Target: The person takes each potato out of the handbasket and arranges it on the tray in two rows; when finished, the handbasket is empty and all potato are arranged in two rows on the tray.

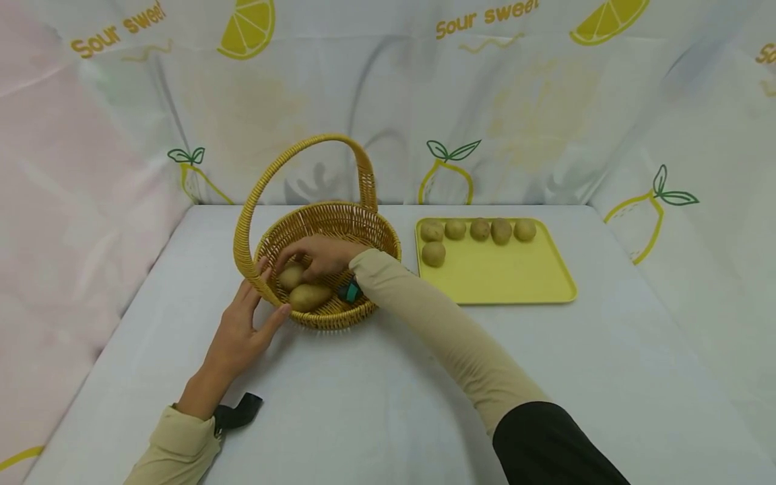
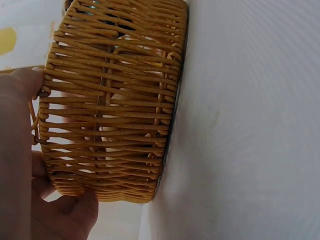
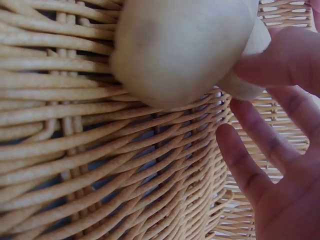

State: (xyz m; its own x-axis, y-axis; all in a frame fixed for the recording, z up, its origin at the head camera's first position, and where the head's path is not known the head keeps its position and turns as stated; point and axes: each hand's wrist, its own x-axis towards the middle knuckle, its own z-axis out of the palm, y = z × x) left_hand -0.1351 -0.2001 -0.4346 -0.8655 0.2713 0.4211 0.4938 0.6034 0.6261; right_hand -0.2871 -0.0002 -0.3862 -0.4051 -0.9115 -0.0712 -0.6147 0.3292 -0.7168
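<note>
A yellow-brown wicker basket (image 1: 330, 322) with a tall arched handle stands on the left of the table. My left hand (image 1: 242, 330) grips its near left side, thumb at the rim and fingers by the handle's foot; the left wrist view shows the fingers (image 2: 89, 205) against the woven wall. Inside the basket, my right hand (image 1: 324, 256) has thumb and fingers around a potato (image 1: 291, 275), the smaller potato (image 3: 240, 86) behind the nearer one in the right wrist view. A longer potato (image 1: 310, 297) lies beside it, nearer me. The right forearm hides part of the basket.
Right of the basket lies a yellow tray (image 1: 503, 276). Several potatoes (image 1: 480, 230) line its far edge, with one potato (image 1: 433, 254) in front at the left. A white cloth covers the table (image 1: 388, 404), and a printed curtain (image 1: 388, 87) hangs behind it.
</note>
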